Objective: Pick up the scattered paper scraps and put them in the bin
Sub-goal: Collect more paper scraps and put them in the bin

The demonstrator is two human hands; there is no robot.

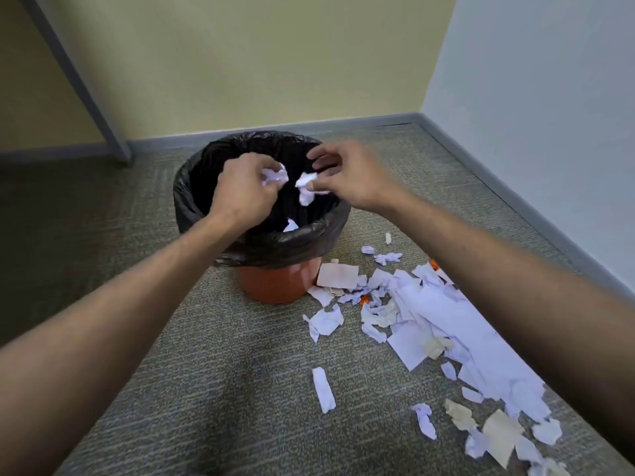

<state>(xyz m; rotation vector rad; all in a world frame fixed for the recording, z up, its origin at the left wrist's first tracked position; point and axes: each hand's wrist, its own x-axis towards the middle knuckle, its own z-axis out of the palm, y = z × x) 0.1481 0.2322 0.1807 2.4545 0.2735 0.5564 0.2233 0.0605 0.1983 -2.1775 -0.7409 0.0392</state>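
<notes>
An orange bin [275, 283] lined with a black bag [275, 245] stands on the carpet near the room's corner. Both hands hover over its mouth. My left hand [244, 190] is closed around a crumpled white scrap [275, 175]. My right hand [347, 176] pinches another white scrap [307, 187] between thumb and fingers, its other fingers spread. One scrap [291, 225] lies inside the bag. Many white and beige paper scraps [429, 321] are scattered on the floor to the right of the bin.
Grey-green carpet [206, 389] covers the floor. Yellow wall behind the bin, pale wall [549, 97] on the right, both with grey skirting. A grey slanted leg [86, 91] stands at the back left. A few orange bits [365, 298] lie among the scraps.
</notes>
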